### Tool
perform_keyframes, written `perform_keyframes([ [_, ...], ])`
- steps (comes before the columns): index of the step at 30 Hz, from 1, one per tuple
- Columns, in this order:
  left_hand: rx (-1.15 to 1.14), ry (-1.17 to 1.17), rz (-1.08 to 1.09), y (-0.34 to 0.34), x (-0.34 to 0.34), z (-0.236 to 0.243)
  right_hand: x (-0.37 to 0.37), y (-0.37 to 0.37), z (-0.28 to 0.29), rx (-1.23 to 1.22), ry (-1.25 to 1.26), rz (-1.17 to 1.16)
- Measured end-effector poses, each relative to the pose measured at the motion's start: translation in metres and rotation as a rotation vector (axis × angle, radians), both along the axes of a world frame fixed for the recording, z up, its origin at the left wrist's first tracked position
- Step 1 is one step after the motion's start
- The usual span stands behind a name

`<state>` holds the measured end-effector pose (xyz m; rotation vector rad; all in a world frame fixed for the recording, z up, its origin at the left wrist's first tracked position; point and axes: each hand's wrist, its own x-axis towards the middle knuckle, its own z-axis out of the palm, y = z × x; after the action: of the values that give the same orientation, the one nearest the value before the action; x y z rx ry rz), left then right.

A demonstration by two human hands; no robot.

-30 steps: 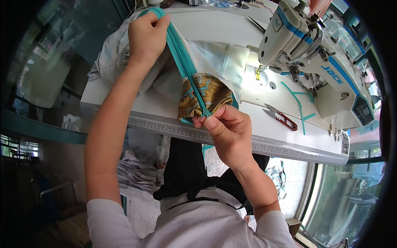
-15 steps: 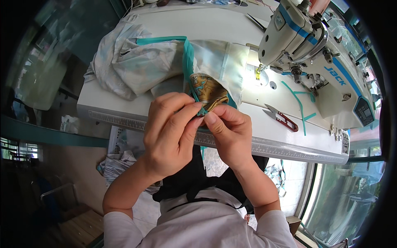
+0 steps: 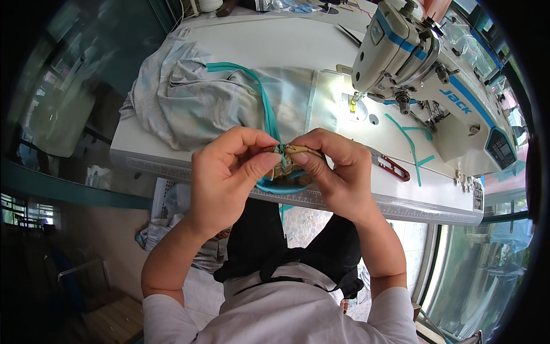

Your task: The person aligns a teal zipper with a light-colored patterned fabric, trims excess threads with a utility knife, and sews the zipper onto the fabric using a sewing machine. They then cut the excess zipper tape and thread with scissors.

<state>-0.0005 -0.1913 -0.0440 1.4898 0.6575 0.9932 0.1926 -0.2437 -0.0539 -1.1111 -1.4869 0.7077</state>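
Observation:
My left hand pinches the teal and gold-patterned edge of a piece of cloth between thumb and forefinger. Opposite it, my right hand grips the same gold-patterned fabric, thumb on top. The fingertips almost meet, and they hide part of the folds. A teal-edged curve of this cloth hangs below them at the table's front edge. From the pinched spot a long teal fabric strip runs up and over a pale grey-blue garment heaped on the table.
A white and blue sewing machine stands at the right, its needle area lit. Red-handled thread snips lie beside my right hand, near teal strip scraps. A ruler strip follows the table's front edge. Dark-bladed scissors lie farther back.
My hands have turned and spread slightly, with the right one raised a little. The gold fabric's edge is now gathered between the fingers, and its teal border has swung down toward me.

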Motion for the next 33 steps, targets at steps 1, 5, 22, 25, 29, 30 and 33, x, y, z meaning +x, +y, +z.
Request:
perform_keyframes([
  [1,-0.032,-0.065,-0.01,-0.001,0.003,-0.001,0.0,0.001,-0.004,-0.044,0.059,0.016],
  [5,0.07,0.111,0.0,-0.002,-0.005,-0.005,0.001,0.0,-0.001,-0.207,0.273,0.097],
  [22,0.285,0.187,0.043,-0.006,0.003,0.001,0.012,-0.01,-0.008,-0.261,0.385,0.18],
  [25,0.288,0.173,0.031,-0.005,-0.002,0.0,0.009,-0.011,-0.005,-0.295,0.336,0.142],
  [29,0.334,0.135,-0.01,0.0,-0.008,0.003,0.008,-0.008,-0.01,-0.159,0.318,0.118],
  [30,0.403,0.139,-0.005,0.0,-0.009,0.002,0.008,-0.008,-0.013,-0.117,0.29,0.12],
  [33,0.392,0.122,0.049,-0.004,-0.01,0.002,0.009,-0.007,-0.017,0.006,0.195,0.111],
])
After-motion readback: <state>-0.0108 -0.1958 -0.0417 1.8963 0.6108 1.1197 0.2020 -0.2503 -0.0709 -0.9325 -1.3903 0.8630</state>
